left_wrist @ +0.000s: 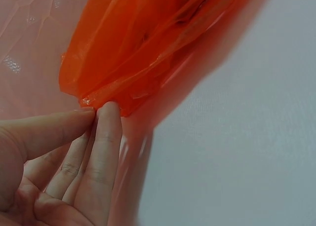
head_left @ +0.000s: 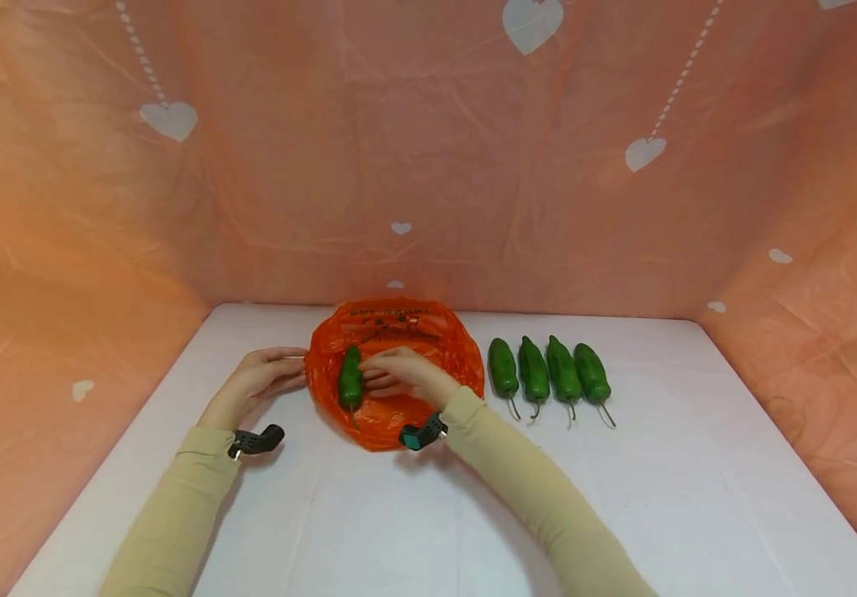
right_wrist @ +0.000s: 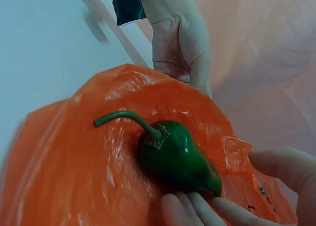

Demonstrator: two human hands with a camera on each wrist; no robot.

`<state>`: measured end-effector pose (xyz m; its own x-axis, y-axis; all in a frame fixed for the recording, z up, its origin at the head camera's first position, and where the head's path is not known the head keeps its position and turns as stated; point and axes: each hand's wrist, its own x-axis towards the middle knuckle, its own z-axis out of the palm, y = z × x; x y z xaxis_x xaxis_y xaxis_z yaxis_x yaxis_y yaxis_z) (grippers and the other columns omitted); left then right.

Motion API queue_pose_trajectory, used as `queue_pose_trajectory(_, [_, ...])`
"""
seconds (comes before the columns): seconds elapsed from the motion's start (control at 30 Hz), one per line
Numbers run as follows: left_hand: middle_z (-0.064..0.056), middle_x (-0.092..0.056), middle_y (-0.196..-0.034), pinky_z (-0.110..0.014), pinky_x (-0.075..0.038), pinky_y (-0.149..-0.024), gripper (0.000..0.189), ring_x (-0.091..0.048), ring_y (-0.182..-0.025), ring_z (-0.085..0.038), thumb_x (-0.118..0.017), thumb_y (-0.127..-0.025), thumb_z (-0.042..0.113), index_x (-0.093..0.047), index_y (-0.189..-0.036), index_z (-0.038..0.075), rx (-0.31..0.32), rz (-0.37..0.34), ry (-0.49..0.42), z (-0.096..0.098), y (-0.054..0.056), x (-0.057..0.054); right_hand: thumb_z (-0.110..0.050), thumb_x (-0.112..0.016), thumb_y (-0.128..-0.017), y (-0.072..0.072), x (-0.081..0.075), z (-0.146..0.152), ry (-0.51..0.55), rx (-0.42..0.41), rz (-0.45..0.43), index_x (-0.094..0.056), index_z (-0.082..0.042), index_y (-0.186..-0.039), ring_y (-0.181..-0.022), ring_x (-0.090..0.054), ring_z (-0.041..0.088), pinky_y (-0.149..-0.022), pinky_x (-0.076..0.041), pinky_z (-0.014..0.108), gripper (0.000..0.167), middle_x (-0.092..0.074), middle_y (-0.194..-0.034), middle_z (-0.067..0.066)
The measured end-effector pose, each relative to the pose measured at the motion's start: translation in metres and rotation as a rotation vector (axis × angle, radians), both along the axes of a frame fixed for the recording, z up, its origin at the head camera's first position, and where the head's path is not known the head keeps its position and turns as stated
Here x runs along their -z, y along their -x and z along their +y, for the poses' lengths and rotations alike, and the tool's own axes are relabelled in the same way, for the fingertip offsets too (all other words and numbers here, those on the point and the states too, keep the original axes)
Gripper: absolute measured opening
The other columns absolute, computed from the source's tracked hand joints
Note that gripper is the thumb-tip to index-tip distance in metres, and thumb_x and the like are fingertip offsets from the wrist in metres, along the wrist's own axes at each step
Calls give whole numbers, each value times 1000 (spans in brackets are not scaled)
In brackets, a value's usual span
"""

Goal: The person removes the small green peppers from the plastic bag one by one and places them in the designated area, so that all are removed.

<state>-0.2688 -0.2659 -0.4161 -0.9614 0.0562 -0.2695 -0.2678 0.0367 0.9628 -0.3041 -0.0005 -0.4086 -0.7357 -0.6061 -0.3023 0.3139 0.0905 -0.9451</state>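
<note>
An orange plastic bag [head_left: 428,390] lies spread on the white table, with dark print near its far edge. My left hand [head_left: 264,373] is at the bag's left edge; in the left wrist view, thumb and fingertips [left_wrist: 109,110] pinch the orange film. A green pepper [head_left: 350,381] with a curved stem rests on the bag's left part, stem toward me. Over the bag, my right hand [head_left: 402,373] is beside this pepper. In the right wrist view its fingers lie against the pepper's [right_wrist: 175,152] side, while the thumb stands apart from it.
Several more green peppers [head_left: 535,373] lie in a row right of the bag, their stems toward me. White table surface [head_left: 369,531] stretches in front. Pinkish-orange cloth [head_left: 458,191] with white hearts walls the back and both sides.
</note>
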Motion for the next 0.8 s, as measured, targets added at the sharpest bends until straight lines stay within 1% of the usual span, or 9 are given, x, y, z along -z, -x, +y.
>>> queue_pose_trajectory(0.2, [-19, -58, -122, -34, -51, -90, 49, -67, -95, -20, -56, -97, 11, -40, -139, -8, 6, 0, 11, 0, 1, 2, -15, -59, -96, -1, 1, -6, -36, 25, 4, -61, 7, -122, -103, -62, 32, -91, -52, 43, 34, -62, -112, 18])
queue_pose_trajectory(0.37, [-17, -60, -118, -35, -51, -90, 47, -67, -95, -20, -55, -98, 10, -40, -139, -8, 0, -5, 5, 0, 2, 2, -14, -60, -95, -3, 1, -9, -32, 35, 4, -63, 7, -119, -99, -63, 29, -91, -51, 44, 32, -64, -109, 16])
queue_pose_trajectory(0.47, [-16, -60, -117, -35, -51, -89, 47, -67, -94, -20, -55, -98, 10, -41, -139, -8, 1, -6, -1, 0, 2, 2, -13, -62, -94, -5, 1, -11, -39, 47, 29, -65, 7, -116, -95, -64, 28, -89, -52, 43, 30, -66, -105, 14])
queue_pose_trajectory(0.63, [-17, -59, -121, -34, -51, -90, 47, -67, -96, -20, -56, -97, 10, -42, -138, -7, 0, -8, -3, 1, 1, 2, -12, -69, -89, -7, 3, -17, -69, 92, 54, -66, 7, -111, -90, -66, 27, -83, -56, 42, 29, -68, -97, 12])
queue_pose_trajectory(0.7, [-19, -57, -123, -34, -51, -90, 47, -67, -96, -20, -56, -97, 11, -42, -139, -7, 5, -7, 5, 1, 0, 2, -13, -72, -87, -8, 4, -20, -82, 117, 51, -64, 6, -109, -88, -67, 26, -80, -57, 41, 31, -67, -95, 12])
queue_pose_trajectory(0.8, [-21, -56, -126, -34, -50, -91, 48, -67, -97, -21, -56, -98, 12, -41, -139, -7, 13, -4, 13, 1, -1, 2, -16, -75, -84, -8, 7, -23, -108, 142, 72, -63, 5, -106, -85, -67, 24, -76, -58, 39, 32, -66, -95, 10])
